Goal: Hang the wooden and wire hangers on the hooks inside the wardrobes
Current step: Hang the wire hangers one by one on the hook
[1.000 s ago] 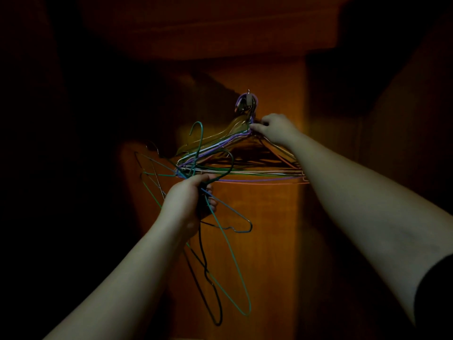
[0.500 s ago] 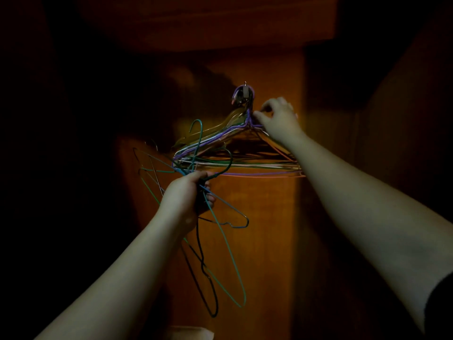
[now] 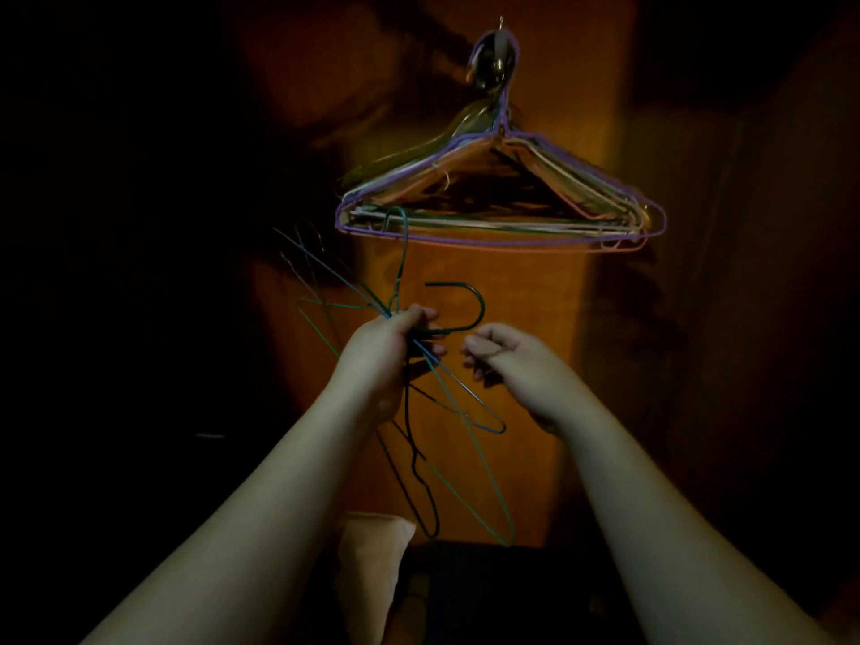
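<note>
A metal hook (image 3: 494, 53) on the wardrobe's back panel carries a bunch of several wire hangers (image 3: 500, 211), with a purple one at the front. They hang free of both hands. My left hand (image 3: 388, 346) grips a bundle of green, blue and dark wire hangers (image 3: 433, 412) that splay up, left and down from my fist. One dark green hanger hook (image 3: 470, 309) curls out to the right of the fist. My right hand (image 3: 512, 360) is just right of that bundle with its fingers curled, holding nothing that I can see.
The orange-brown wooden back panel (image 3: 535, 365) of the wardrobe is lit in the middle; both sides are in deep shadow. A pale folded thing (image 3: 372, 551) lies at the bottom, beside a dark mass.
My right hand let go of the hangers on the hook and dropped down beside my left hand. My left hand with its bundle also sits lower, and the view has tilted down.
</note>
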Action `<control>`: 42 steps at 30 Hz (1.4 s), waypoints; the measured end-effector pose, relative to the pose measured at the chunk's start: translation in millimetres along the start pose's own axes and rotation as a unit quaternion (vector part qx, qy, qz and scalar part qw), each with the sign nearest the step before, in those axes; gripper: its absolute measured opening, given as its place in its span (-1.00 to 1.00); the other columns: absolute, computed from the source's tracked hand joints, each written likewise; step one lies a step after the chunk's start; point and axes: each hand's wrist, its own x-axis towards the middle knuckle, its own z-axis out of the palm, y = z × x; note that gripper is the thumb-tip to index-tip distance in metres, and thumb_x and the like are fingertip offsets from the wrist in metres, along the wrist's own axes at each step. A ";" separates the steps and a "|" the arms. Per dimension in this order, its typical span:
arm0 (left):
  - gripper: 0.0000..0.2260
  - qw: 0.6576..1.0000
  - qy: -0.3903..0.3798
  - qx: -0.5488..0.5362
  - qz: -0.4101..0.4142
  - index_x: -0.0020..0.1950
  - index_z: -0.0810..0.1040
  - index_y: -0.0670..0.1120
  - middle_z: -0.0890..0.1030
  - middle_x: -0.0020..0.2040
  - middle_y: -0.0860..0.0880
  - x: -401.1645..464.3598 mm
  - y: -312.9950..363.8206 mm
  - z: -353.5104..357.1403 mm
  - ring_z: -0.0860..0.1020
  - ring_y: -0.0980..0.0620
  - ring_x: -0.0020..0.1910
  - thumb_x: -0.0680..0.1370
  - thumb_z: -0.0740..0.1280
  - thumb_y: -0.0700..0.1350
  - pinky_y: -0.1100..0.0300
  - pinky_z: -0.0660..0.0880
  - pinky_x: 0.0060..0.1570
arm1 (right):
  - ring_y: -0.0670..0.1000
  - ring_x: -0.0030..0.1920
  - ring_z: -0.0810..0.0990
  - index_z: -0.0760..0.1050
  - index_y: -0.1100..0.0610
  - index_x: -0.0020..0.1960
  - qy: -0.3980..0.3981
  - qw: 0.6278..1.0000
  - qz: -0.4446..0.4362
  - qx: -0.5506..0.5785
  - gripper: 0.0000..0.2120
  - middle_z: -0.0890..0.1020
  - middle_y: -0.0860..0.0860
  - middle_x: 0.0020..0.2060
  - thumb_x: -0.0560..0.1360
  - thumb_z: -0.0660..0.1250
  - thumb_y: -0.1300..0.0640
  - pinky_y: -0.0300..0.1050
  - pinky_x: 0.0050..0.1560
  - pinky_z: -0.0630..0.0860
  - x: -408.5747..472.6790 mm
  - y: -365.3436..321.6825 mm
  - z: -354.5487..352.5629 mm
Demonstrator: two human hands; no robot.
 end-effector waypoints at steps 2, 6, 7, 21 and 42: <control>-0.77 1.000 -0.008 0.006 -0.007 0.11 0.56 -0.18 0.60 -0.11 -0.05 -2.2 -16.6 -1.5 0.57 -0.01 -0.15 0.66 0.17 -0.09 0.21 0.50 -0.21 | -0.15 -0.29 0.53 0.54 0.07 -0.09 -0.028 0.999 0.028 0.015 -0.85 0.60 -0.09 -0.28 0.61 0.24 0.11 -0.22 -0.18 0.42 -7.4 11.2 8.4; -0.75 0.999 -0.001 -0.007 -0.043 0.15 0.55 -0.24 0.60 -0.08 -0.11 -3.4 -43.9 -2.4 0.55 0.01 -0.28 0.66 0.20 -0.09 0.21 0.48 -0.33 | -0.09 -0.15 0.58 0.59 0.02 -0.02 -0.103 0.993 0.054 0.016 -0.89 0.67 -0.10 -0.23 0.58 0.29 0.05 -0.10 -0.06 0.42 -12.5 23.2 14.1; -0.73 0.998 -0.005 -0.008 -0.054 0.16 0.54 -0.25 0.60 -0.10 -0.12 -4.0 -49.5 -2.3 0.51 0.02 -0.35 0.66 0.20 -0.08 0.21 0.44 -0.38 | -0.09 -0.14 0.57 0.59 0.03 -0.04 -0.119 0.992 0.049 0.004 -0.89 0.67 -0.11 -0.23 0.57 0.31 0.04 -0.08 -0.04 0.43 -13.7 25.5 14.8; -0.60 0.990 -0.046 0.001 -0.131 0.16 0.55 -0.28 0.60 -0.21 -0.16 -12.0 -87.1 -11.5 0.57 -0.08 -0.24 0.65 0.19 0.05 0.01 0.49 -0.05 | -0.10 -0.27 0.54 0.56 0.10 0.03 -0.052 0.987 0.111 0.100 -0.88 0.60 -0.05 -0.29 0.60 0.26 0.11 -0.22 -0.21 0.46 -30.1 60.7 24.2; -0.73 0.990 -0.077 0.096 -0.073 0.00 0.58 -0.12 0.51 -0.42 -0.03 -43.1 -135.2 -22.3 0.36 0.04 -0.50 0.66 0.18 0.01 0.18 0.29 -0.41 | -0.10 -0.34 0.47 0.53 0.13 0.03 -0.005 0.981 0.130 0.145 -0.86 0.51 -0.04 -0.27 0.63 0.19 0.16 -0.24 -0.29 0.43 -22.4 85.6 12.6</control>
